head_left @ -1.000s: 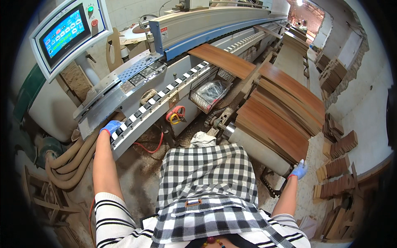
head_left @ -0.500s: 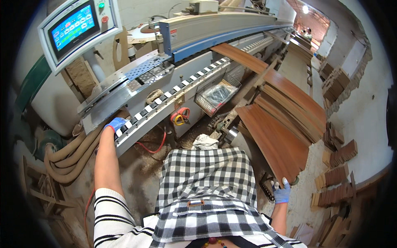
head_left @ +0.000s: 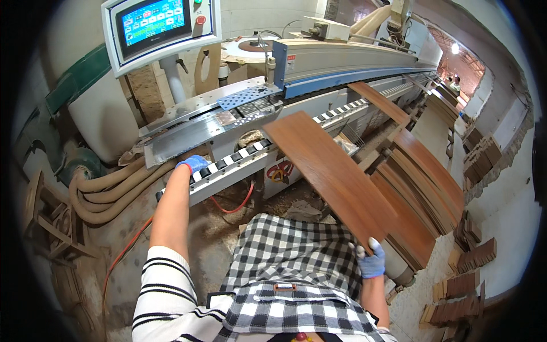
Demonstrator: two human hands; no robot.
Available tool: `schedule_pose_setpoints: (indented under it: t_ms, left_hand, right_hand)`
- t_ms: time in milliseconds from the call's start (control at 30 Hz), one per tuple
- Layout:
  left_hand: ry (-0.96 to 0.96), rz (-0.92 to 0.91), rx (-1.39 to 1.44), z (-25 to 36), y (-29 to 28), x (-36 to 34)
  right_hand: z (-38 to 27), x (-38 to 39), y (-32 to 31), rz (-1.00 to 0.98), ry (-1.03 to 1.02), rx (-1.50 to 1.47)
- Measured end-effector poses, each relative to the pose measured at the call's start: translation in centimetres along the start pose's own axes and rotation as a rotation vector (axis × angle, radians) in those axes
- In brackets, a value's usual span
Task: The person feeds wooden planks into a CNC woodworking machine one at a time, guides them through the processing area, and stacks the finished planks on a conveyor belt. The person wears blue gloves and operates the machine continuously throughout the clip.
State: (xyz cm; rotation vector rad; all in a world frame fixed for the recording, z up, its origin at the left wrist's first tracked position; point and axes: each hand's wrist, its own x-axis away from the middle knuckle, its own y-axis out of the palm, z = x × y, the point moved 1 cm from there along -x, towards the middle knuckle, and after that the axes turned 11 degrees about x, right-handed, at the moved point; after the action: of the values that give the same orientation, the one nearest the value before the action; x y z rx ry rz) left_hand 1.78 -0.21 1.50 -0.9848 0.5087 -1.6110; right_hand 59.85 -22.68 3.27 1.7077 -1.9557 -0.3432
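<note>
My right hand, in a blue and grey glove, grips the near end of a long reddish-brown wood panel. The panel is tilted, its far end over the rail of black and white rollers. In a blue glove too, my left hand lies on the near end of that rail and holds no panel; its fingertips are partly hidden. Below and right of the held panel is a stack of similar wood panels. Another brown panel lies across the rail farther along, under the machine's long blue and grey beam.
A control screen stands at the upper left, above a metal machine table. Thick hoses and a red air hose run low on the left. A wire basket hangs partly behind the panel. Wood strips lie in piles at right.
My right hand has lifted a panel off the stack and swung its far end left, over the roller rail. My left hand stays on the rail's end. The view has shifted.
</note>
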Motion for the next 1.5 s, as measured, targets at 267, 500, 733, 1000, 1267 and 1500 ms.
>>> schedule_pose_setpoints:
  t_ms: [267,500,733,1000,1267,1500]
  left_hand:
    - [-0.046,-0.014,0.02,-0.9,0.2,-0.5]
    - [-0.115,-0.015,-0.041,0.8,0.1,0.1]
    - [-0.068,0.023,-0.029,0.7,0.1,1.1]
    - [-0.023,0.056,-0.045,1.0,0.1,0.7]
    - [0.082,0.085,-0.004,-1.1,0.5,-0.4]
    - [0.036,0.078,0.014,0.6,0.2,0.3]
  right_hand:
    - [5.0,-2.5,15.1,-0.452,0.195,0.217]
    - [7.3,-2.4,20.7,-1.042,0.368,0.336]
    - [8.1,-1.3,22.0,-1.099,0.318,0.635]
    - [9.0,-0.9,20.6,-0.915,0.227,0.633]
    - [8.1,-2.2,18.9,-0.634,0.253,0.434]
    - [7.4,-5.5,16.3,-0.44,0.107,0.331]
